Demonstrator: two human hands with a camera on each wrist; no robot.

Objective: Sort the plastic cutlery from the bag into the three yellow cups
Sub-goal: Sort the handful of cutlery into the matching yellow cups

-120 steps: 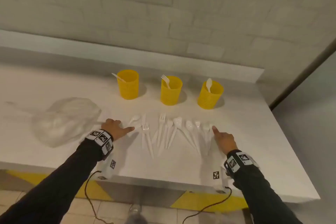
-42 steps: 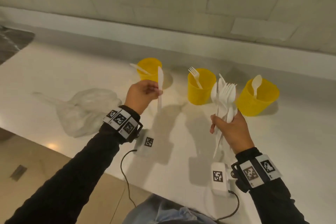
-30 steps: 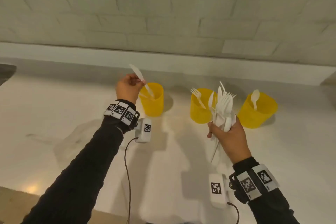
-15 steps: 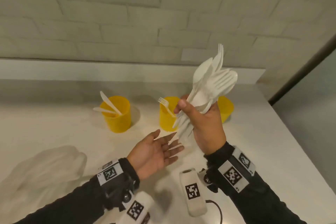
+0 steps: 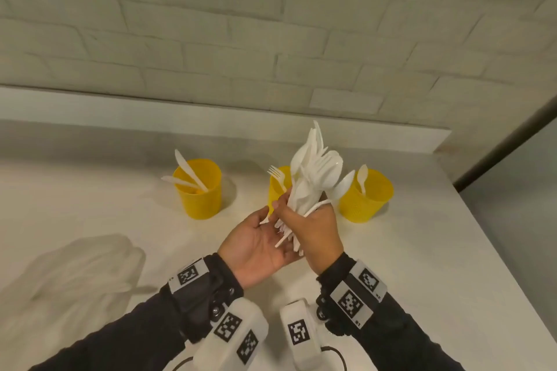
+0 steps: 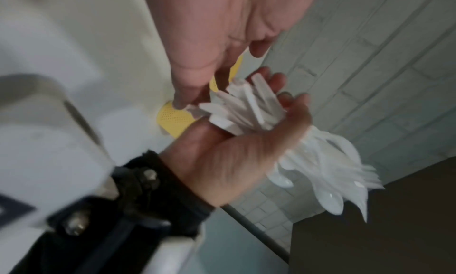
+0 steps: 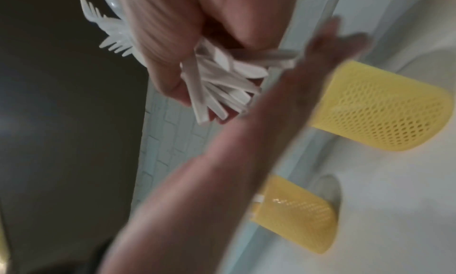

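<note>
The right hand (image 5: 313, 227), at the middle of the head view, is clamped around a bundle of cutlery (image 5: 313, 178) that stands upright, heads fanned out above the fist and handle ends poking out below. The left hand (image 5: 256, 241) lies palm up just under it with fingers straight, its grip apart, touching the handle ends; the left wrist view shows those ends splayed against the fingers.

Three cups stand in a row on the desk (image 5: 422, 265) behind the hands. The left cup (image 5: 200, 190) holds two knives, the middle cup (image 5: 278, 187) a fork, the right cup (image 5: 366, 196) a spoon. The bag (image 5: 75, 274) lies slack at lower left.

The step in hand looks like squaring up or picking from the bundle, with most of the sorting still to do. Next the left hand likely needs to pinch a single piece by its handle, draw it free without dragging others loose, then carry it to the matching cup.
</note>
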